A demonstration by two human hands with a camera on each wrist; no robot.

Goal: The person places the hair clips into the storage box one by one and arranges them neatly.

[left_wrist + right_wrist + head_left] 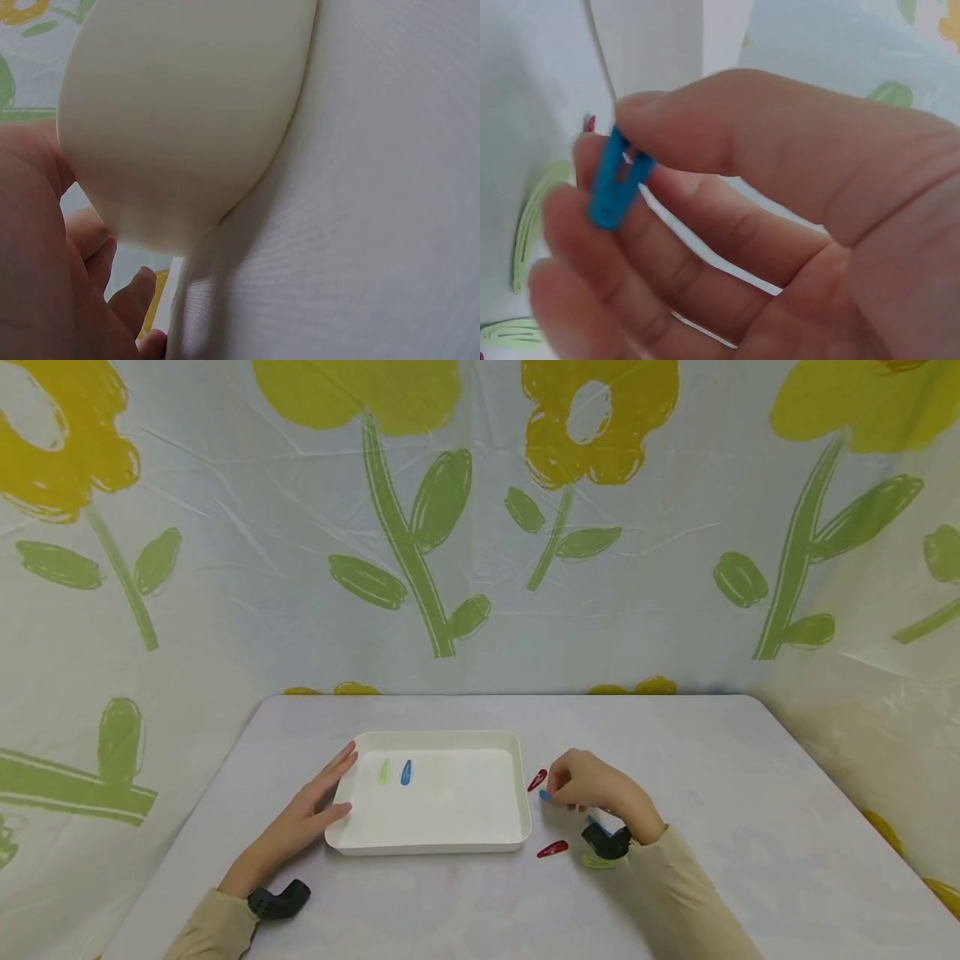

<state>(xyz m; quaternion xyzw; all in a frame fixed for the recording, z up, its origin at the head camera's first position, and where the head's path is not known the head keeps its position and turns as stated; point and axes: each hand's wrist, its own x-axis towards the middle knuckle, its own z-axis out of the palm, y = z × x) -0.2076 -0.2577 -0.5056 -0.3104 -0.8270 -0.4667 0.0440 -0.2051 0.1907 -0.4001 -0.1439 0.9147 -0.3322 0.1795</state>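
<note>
My right hand [588, 781] pinches a blue snap hair clip [616, 184] between thumb and fingers, just right of the white tray [431, 848]. In the tray's left part lie a light green hair clip [384, 772] and another blue hair clip [407, 772], side by side. My left hand [311, 806] touches the tray's left edge, its fingers fairly straight and spread from the thumb. The left wrist view shows the tray's outer wall [187, 112] close to that hand. A red hair clip [537, 779] is beside the right fingertips.
Nearer the front lie a second red hair clip [552, 848] and green hair clips [599, 862]. A blue clip [597, 824] is partly hidden by the right wrist's black device [606, 842]. Behind the pale table [645, 727] hangs a flower-printed cloth [660, 610].
</note>
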